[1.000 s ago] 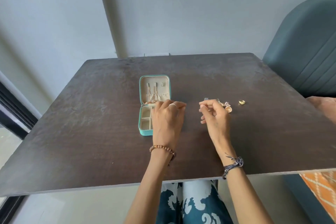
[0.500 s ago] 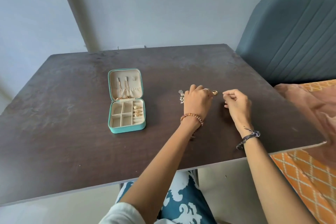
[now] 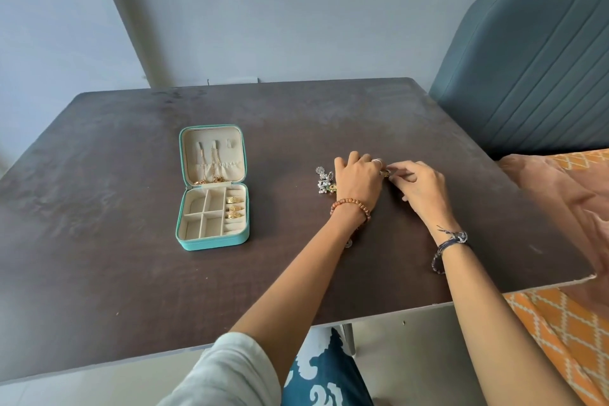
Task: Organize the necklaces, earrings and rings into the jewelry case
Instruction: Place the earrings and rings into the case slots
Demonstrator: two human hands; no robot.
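Both hands (image 3: pixel 389 181) apparently pinch 1 gold ring (image 3: pixel 384 172).

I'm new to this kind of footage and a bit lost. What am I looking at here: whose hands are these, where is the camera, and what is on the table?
There is no machine here: a person works with two bare hands, filmed by one wide-angle camera on their head, looking forward and down. On the dark table lies an open teal jewelry case. Gold necklaces hang in its lid, and three gold rings sit in its right-hand slots. To the right lies a small heap of silver and gold earrings. The left hand and right hand meet beside it, their fingers around a small gold piece, likely a ring. Which hand really grips it is unclear.
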